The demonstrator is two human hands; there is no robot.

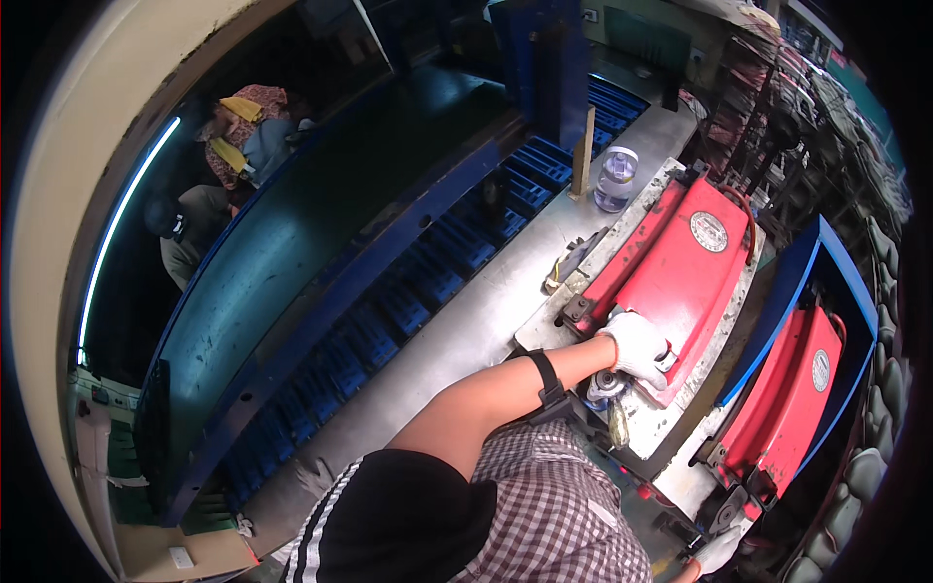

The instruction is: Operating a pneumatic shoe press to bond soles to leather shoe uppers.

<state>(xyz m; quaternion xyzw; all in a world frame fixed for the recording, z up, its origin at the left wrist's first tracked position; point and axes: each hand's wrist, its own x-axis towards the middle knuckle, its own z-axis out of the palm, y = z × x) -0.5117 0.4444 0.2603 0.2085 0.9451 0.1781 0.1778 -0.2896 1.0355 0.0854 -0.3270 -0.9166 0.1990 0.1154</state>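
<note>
My left hand, in a white knit glove, is closed at the near end of a red, lid-shaped machine cover, its fingers round a small metal grip. Under that hand sits a round metal fitting beside the cover's pale, worn base. A second red cover lies to the right inside a blue frame. At the lower right edge my right hand, also gloved, is closed by the black fittings at this cover's near end; what its fingers hold is hidden.
A clear jar stands on the metal counter, near a wooden post. Left of it run blue slatted rollers and a dark, blue-edged table. Two people are beyond that. Stacked grey shoe-like pieces line the right.
</note>
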